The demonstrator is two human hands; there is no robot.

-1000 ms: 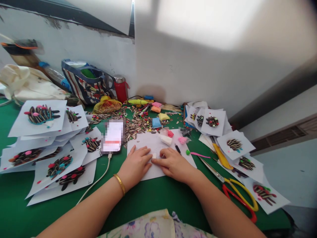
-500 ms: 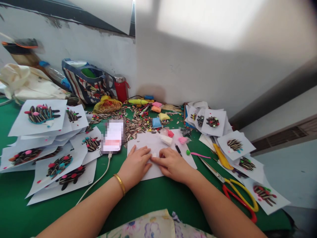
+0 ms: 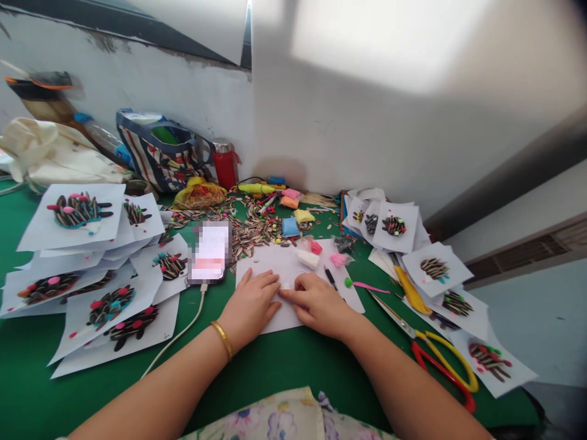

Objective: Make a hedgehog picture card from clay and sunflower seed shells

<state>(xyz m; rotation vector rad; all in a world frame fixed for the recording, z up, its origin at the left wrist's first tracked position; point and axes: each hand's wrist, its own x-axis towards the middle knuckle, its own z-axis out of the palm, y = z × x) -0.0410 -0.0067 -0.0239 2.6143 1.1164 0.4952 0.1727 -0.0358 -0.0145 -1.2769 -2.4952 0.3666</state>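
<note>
A white sheet of paper lies in front of me, with faint pencil lines near its middle. My left hand rests on it palm down, fingers stretched out flat. Opposite, my right hand touches the sheet with its index finger stretched toward the left fingertips, its other fingers partly bent. Between the hands a small white dab shows at that fingertip, partly covered. Beyond my right hand sit a packet of white clay, pink clay in a wrapper and a black pen.
Sunflower seeds spread across the back, near blue and yellow clay packets. A phone with a cable lies left. Seed-hedgehog cards are piled left and right. Scissors and a pink tool lie right.
Both hands keep almost the same place and pose on the paper. The view has shifted very slightly; nothing is picked up or let go.
</note>
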